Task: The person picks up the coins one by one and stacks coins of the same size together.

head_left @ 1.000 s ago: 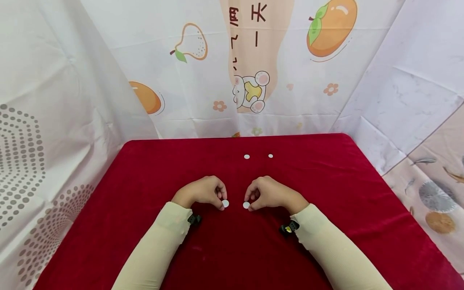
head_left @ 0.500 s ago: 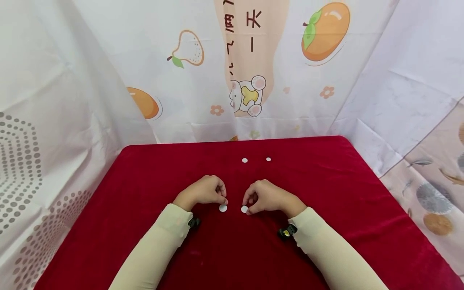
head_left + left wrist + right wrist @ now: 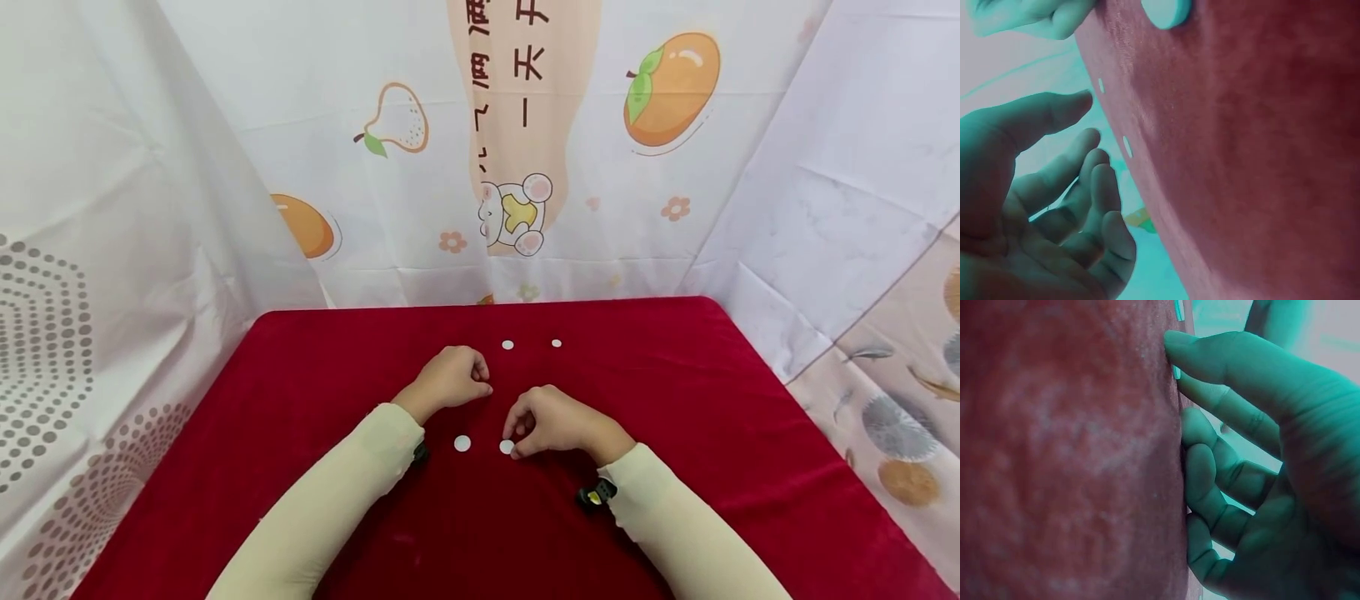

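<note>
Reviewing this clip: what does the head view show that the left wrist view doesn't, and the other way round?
Only head: all four white discs, the cream sleeves and the large orange fruit print at upper right.
Only left wrist: the palm side of the left hand.
Both: that hand, at least part of the right hand, the red cloth, two far discs and one near disc.

The head view looks forward and down from above; close, sideways wrist views share its red cloth-covered counter (image 3: 457, 525).
</note>
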`<state>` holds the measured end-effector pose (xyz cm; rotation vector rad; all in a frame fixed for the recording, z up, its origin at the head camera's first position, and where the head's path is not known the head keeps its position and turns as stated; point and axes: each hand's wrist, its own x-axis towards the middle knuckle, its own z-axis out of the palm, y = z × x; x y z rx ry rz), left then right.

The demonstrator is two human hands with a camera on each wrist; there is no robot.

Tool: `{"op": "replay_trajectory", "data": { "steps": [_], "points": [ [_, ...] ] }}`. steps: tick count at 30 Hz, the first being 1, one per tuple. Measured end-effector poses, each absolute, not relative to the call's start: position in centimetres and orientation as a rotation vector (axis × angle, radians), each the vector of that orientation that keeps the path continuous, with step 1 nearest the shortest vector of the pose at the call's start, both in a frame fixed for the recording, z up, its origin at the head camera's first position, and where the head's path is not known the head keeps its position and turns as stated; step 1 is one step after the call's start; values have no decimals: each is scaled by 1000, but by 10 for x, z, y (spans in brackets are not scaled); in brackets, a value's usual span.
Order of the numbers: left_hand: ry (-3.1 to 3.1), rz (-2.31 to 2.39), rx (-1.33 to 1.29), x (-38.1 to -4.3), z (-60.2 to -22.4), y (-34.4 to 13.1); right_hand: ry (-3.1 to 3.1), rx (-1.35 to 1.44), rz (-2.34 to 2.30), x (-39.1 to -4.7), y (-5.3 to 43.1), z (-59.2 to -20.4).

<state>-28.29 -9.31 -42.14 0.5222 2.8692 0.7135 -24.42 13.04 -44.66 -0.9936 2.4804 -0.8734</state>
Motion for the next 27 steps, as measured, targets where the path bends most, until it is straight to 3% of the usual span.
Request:
{"op": "replay_trajectory", "data": {
  "steps": [27],
  "points": [
    [2935,985,356,-344,-430,-57,2471,-1004,-881,-247,131,-449]
  ]
}}
